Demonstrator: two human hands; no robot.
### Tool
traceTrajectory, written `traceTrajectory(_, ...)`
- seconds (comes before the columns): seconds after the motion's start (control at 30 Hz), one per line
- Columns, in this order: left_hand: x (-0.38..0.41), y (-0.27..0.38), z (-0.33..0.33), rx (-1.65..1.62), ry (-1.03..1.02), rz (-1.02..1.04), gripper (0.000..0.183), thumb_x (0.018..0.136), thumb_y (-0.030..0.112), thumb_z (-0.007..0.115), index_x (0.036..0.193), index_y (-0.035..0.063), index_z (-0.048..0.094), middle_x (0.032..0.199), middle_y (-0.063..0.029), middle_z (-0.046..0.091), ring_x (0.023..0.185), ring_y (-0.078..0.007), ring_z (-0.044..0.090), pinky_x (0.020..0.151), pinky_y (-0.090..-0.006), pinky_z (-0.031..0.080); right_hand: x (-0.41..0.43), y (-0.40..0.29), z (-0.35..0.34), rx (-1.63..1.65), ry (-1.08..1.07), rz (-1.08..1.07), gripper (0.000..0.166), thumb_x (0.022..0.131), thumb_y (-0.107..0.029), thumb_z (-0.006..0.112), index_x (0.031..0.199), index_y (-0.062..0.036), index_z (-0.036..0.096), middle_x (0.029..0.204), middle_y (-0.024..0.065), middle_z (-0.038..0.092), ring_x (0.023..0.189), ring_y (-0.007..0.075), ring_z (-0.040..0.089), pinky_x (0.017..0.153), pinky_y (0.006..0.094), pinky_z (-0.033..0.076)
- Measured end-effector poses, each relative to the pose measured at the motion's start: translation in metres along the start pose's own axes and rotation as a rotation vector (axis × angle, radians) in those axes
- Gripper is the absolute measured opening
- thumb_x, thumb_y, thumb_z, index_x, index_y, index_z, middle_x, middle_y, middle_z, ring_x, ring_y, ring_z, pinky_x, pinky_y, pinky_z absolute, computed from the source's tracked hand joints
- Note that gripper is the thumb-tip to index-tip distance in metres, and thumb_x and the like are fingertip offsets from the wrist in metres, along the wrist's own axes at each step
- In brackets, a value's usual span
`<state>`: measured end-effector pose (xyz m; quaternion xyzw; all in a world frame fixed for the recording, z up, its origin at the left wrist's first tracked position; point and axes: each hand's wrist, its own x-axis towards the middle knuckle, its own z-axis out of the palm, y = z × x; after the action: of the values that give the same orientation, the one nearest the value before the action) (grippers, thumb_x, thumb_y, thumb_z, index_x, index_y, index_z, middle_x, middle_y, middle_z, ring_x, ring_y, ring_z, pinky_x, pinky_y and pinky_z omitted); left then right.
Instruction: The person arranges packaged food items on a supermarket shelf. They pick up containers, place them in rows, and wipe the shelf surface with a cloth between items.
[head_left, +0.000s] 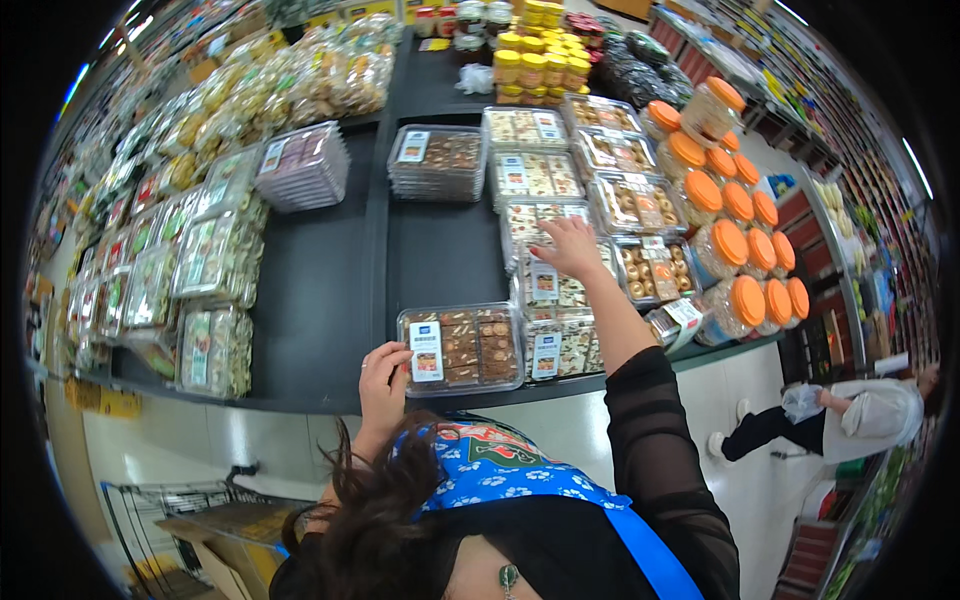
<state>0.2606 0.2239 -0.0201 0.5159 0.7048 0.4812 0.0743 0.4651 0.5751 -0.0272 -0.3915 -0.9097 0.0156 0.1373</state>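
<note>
At the display's front edge lies a clear plastic box of brown nut-studded pieces (469, 349); it bears a label. My left hand (384, 379) is at its left side, fingertips against the edge, and whether it grips is unclear. Farther right and higher, my right hand (568, 247) is spread palm down over the boxes of white nougat-like pieces (536, 217). Its fingers are apart and hold nothing; whether they touch the lid cannot be told. A taller stack of brown boxes (439, 169) stands farther back on the black display (442, 251).
Left are a stack of purple-toned boxes (304, 169) and clear boxes of pale green food (210, 255). Right stand boxes of ring-shaped cookies (637, 202) and orange-lidded jars (731, 244). A wire cart (150, 517) with cardboard is behind left. A person (847, 420) is at right.
</note>
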Motion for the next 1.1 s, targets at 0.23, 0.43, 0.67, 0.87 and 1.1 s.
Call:
traceTrajectory(0.23, -0.041, -0.039, -0.036, 0.047, 0.144, -0.282, 0.016, 0.085, 0.0, 0.058, 0.098, 0.0037, 0.067, 0.106, -0.0104, 0.064, 0.1, -0.0268, 0.059, 0.087, -0.0349, 0.046, -0.037, -0.014, 0.007, 0.063, -0.267, -0.017, 0.057, 0.074, -0.04, 0.074, 0.126, -0.0205, 0.06, 0.12, 0.0145, 0.053, 0.111, 0.035, 0.05, 0.096, 0.0464, 0.042)
traceTrajectory(0.43, -0.039, -0.043, -0.043, -0.095, 0.099, -0.414, 0.019, 0.087, 0.0, 0.056, 0.102, 0.003, 0.067, 0.11, -0.0107, 0.063, 0.095, -0.0229, 0.062, 0.081, -0.031, 0.051, -0.055, -0.031, 0.013, 0.016, -0.056, -0.05, 0.047, 0.085, -0.028, 0.067, 0.128, -0.0122, 0.057, 0.128, 0.0167, 0.05, 0.111, 0.034, 0.051, 0.091, 0.0433, 0.045)
traceTrajectory(0.67, -0.041, -0.089, 0.007, -0.428, -0.353, -0.713, 0.08, 0.089, 0.036, 0.066, 0.143, -0.0067, 0.027, 0.132, -0.026, 0.051, 0.117, -0.0288, 0.055, 0.096, -0.0342, 0.045, -0.144, -0.118, -0.027, 0.583, -0.125, 0.38, 0.021, 0.089, -0.022, 0.063, 0.101, -0.0041, 0.067, 0.092, 0.0117, 0.067, 0.088, 0.0309, 0.062, 0.074, 0.0362, 0.049)
traceTrajectory(0.87, -0.014, -0.072, 0.017, -0.703, -0.55, -0.725, 0.081, 0.091, 0.028, 0.064, 0.148, -0.0025, 0.016, 0.133, -0.0205, 0.049, 0.121, -0.0239, 0.049, 0.102, -0.0326, 0.038, -0.233, -0.173, -0.018, 0.867, 0.075, 0.674, 0.034, 0.094, -0.017, 0.059, 0.124, 0.0, 0.056, 0.105, 0.0128, 0.066, 0.09, 0.0182, 0.062, 0.076, 0.0302, 0.049)
traceTrajectory(1.1, -0.003, -0.091, 0.032, -0.611, -0.462, -0.662, 0.061, 0.093, 0.007, 0.056, 0.145, 0.0041, 0.026, 0.129, -0.0146, 0.053, 0.119, -0.0189, 0.05, 0.102, -0.0323, 0.038, -0.202, -0.183, 0.019, 1.398, -0.014, 0.888, 0.036, 0.096, -0.008, 0.053, 0.132, -0.0039, 0.048, 0.103, 0.0045, 0.061, 0.088, 0.0093, 0.057, 0.077, 0.0247, 0.052)
